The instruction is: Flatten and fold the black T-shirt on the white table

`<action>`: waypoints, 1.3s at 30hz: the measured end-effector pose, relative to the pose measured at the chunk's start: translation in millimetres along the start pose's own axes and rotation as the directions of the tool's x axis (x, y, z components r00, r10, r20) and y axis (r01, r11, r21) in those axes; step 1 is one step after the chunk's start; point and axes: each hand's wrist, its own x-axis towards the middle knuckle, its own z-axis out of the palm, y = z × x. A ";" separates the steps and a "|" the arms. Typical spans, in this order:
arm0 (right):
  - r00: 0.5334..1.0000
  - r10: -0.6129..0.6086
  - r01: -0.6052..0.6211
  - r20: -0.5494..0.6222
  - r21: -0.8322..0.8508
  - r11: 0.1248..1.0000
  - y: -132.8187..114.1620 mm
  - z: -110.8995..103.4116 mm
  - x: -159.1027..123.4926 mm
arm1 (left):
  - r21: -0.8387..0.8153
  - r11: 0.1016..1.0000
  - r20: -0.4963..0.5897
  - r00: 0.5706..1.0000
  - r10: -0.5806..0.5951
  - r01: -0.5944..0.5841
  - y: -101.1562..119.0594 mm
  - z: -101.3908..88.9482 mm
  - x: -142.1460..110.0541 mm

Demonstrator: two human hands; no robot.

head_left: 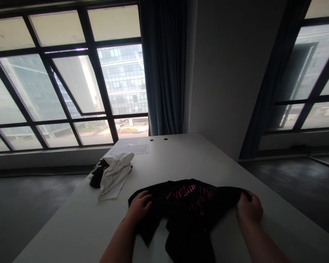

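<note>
A black T-shirt (181, 208) with pink lettering lies rumpled across the near part of the white table (178, 160). My left hand (139, 207) is on the shirt's left end, its fingers bent over the cloth and the thumb near them. At the opposite end, my right hand (249, 208) pinches a corner of the fabric between closed fingers and thumb. The upper part of the shirt stretches between both hands, while a lower part hangs toward me past the bottom of the view. My left fingertips are dim against the dark cloth.
On the table's left side sits a crumpled white garment (116, 171) beside a black cloth (98, 173). Sheets of paper (137, 148) lie behind them. Two round cable holes (166, 139) show at the far edge. Windows, a blue curtain (164, 73) and a wall stand beyond.
</note>
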 end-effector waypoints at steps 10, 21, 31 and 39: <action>0.857 -0.509 0.515 0.081 -0.168 0.841 -16.8 -3.5 1.6 | -0.004 0.999 -0.069 0.997 -0.038 0.038 -6.1 6.2 1.7; 0.328 -0.542 0.752 0.774 0.133 0.645 -26.4 29.7 -81.2 | 0.077 0.995 -0.114 0.992 -0.048 0.058 -5.5 15.9 0.3; 0.480 -0.527 0.781 0.701 -0.069 0.621 -11.8 39.3 -69.8 | 0.122 0.992 -0.084 0.996 -0.017 0.027 0.9 14.2 4.2; 0.461 -0.492 0.789 0.739 -0.087 0.608 -14.2 38.8 -70.4 | 0.172 0.985 -0.008 1.000 -0.015 0.016 25.6 5.4 -2.0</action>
